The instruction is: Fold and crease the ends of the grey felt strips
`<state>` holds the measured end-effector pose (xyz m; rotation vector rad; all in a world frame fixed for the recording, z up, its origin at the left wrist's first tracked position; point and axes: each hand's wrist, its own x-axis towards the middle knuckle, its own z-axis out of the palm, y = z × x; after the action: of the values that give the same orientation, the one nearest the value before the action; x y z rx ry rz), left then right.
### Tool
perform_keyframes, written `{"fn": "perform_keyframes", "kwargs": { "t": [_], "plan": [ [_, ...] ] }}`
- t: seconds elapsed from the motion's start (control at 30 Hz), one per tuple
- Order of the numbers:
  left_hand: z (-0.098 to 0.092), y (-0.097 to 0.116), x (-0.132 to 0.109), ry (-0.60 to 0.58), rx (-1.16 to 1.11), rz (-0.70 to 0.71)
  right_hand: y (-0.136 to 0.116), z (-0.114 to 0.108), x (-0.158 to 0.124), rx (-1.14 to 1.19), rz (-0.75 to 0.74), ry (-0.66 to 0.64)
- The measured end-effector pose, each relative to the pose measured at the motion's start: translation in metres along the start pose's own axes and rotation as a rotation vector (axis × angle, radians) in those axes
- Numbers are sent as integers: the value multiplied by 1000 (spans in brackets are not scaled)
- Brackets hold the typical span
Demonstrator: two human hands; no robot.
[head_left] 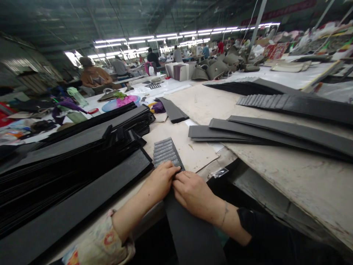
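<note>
A fanned stack of dark grey strips point(166, 150) lies on the table in front of me, its overlapped ends stepped and shiny. From it a long dark grey strip point(193, 235) runs back toward my body, past the table's front edge. My left hand point(161, 179) is closed with its fingertips on the strip near the stepped ends. Touching it, my right hand point(193, 193) has its fingers curled over the strip's right edge. Both thumbs are partly hidden, and the exact part between the fingertips cannot be made out.
Tall piles of black strips point(68, 176) stand at the left. At the right lie several loose strips point(253, 134) and another fanned stack point(292, 106). A short strip pile point(173, 110) sits farther back. Beyond are grey bags point(217, 66) and a seated person point(95, 75).
</note>
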<state>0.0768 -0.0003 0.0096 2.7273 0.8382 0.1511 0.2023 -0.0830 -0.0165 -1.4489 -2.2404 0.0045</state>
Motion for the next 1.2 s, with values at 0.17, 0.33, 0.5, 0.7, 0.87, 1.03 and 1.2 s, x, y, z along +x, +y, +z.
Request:
{"fn": "perform_keyframes", "kwargs": {
  "t": [0.17, 0.33, 0.5, 0.7, 0.87, 1.03, 1.2],
  "plan": [
    [-10, -14, -17, 27, -133, -86, 6, -1, 13, -47, -19, -18],
    [-15, -24, -32, 42, -208, -202, 9, -3, 22, 39, 52, -54],
    [-11, -27, -31, 35, -241, -210, 18, -8, 28, 40, 57, -96],
    [-9, -31, -32, 46, -239, -123, 23, -12, 38, 35, -50, -239],
    [-4, -24, -40, 54, -145, -28, 13, -10, 35, -118, -128, -250],
    [8, -8, -53, 82, 74, -63, 3, 0, 26, -253, -122, -173],
    [21, -5, -67, 212, -43, -89, 1, 2, 22, -261, -102, -130]
  ]
}}
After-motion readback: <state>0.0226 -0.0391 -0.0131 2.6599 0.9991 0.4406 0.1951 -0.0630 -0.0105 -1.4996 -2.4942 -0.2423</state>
